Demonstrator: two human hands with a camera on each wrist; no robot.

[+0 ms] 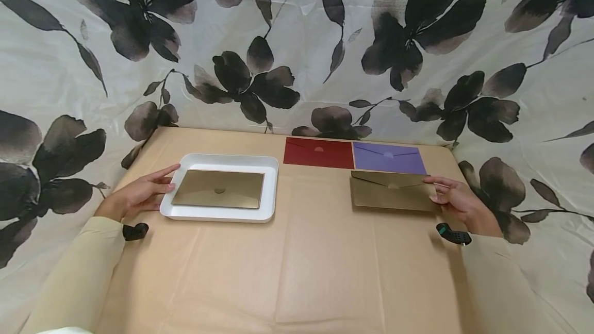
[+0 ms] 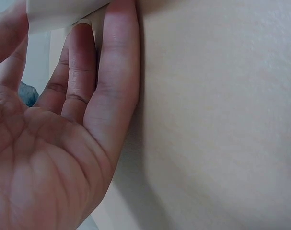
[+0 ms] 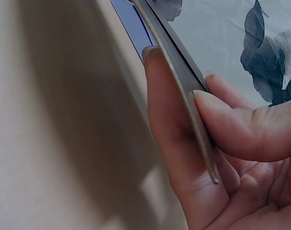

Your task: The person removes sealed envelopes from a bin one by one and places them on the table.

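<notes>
My left hand is at the left end of a white tray, its thumb and fingers about the tray's edge. In the left wrist view a corner of the tray sits between them; the fingertips are partly hidden. A gold envelope with a round seal lies inside the tray. At the right, my right hand pinches a second gold envelope by its right end. That envelope is seen edge-on between thumb and fingers in the right wrist view, tilted off the table.
A red envelope and a purple envelope lie side by side along the table's back edge, just behind the held one. The table has a tan covering. Behind it hangs a white cloth with dark flowers.
</notes>
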